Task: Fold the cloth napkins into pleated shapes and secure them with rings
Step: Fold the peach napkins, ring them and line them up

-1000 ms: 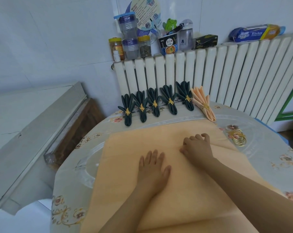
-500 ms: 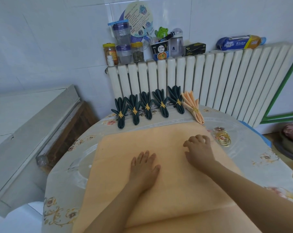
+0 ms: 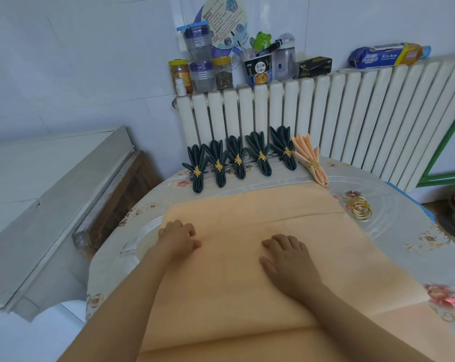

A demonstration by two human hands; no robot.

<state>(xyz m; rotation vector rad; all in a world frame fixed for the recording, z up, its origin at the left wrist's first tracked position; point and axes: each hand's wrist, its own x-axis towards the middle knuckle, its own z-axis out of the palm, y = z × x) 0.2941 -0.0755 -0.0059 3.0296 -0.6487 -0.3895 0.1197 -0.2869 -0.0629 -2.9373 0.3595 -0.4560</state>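
A large peach napkin (image 3: 260, 212) lies spread over the round table, its far part folded toward me along an edge running to the right. My left hand (image 3: 178, 237) sits near the napkin's left edge with its fingers curled, and seems to pinch the cloth. My right hand (image 3: 286, 254) rests palm down on the middle of the napkin, fingers relaxed. A pile of gold rings (image 3: 360, 209) lies on the table just past the napkin's right corner. Several dark green pleated napkins (image 3: 236, 160) with gold rings and one peach pleated napkin (image 3: 309, 159) stand in a row at the far edge.
The table (image 3: 403, 231) has a flowered cover under clear plastic. A white radiator (image 3: 325, 113) stands behind it, with jars and boxes (image 3: 202, 61) on top. To the left is a grey cabinet (image 3: 38, 192), with a gap between it and the table.
My left hand slid left to the napkin's edge and curled its fingers. My right hand drew back toward me from the far fold and flattened. The camera tilted slightly.
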